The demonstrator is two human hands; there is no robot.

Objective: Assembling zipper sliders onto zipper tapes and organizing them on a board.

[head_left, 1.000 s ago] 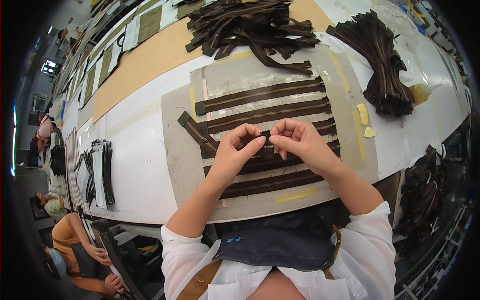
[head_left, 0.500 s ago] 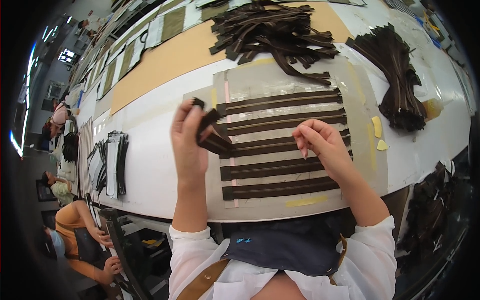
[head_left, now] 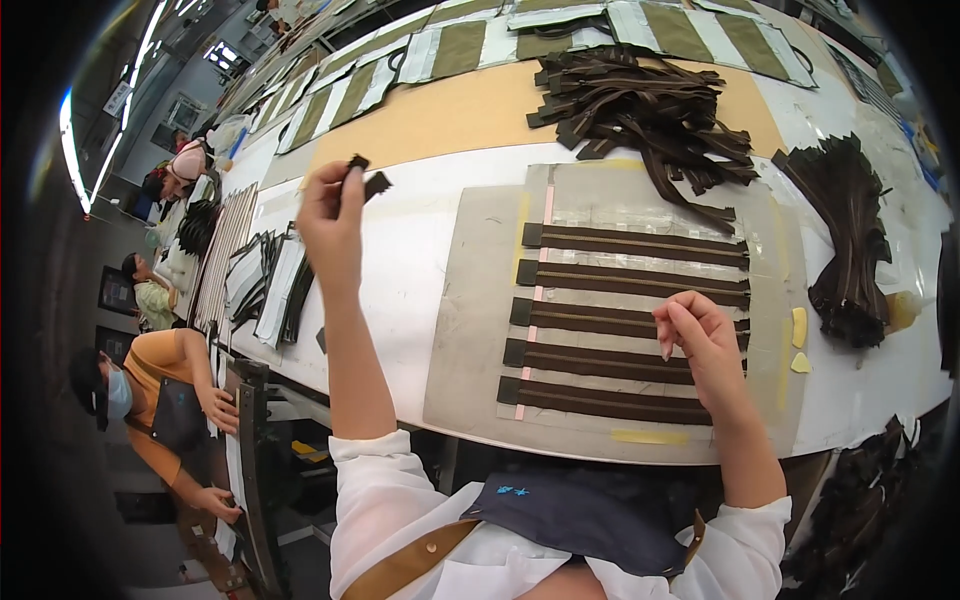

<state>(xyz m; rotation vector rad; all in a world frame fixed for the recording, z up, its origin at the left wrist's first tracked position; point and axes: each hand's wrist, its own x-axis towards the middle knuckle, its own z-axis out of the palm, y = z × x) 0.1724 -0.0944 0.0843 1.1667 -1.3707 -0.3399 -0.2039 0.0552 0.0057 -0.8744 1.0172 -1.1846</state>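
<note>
My left hand [head_left: 335, 205] is raised over the left part of the table, closed on a dark brown zipper [head_left: 377, 185]. Only its dark end tabs show; the rest is hidden behind the hand. Several brown zippers [head_left: 630, 280] lie in parallel rows on a grey board [head_left: 470, 300], their dark tabs [head_left: 520, 311] lined up along a pink strip [head_left: 549, 205]. Above the right ends of these rows is my right hand [head_left: 705, 345], fingers curled and thumb pressed in. Whether it pinches anything small cannot be made out.
A tangled zipper pile [head_left: 640, 110] lies beyond the board, with a bundle [head_left: 840, 240] to its right. Yellow chalk-like pieces [head_left: 799, 328] sit by the board's right side. Dark-edged white panels [head_left: 280, 290] lie at left. A co-worker in orange [head_left: 165, 370] works at lower left.
My left hand has moved left and away from the board, carrying the zipper off the rows. My right hand stays curled over the right ends. The view has shifted left.
</note>
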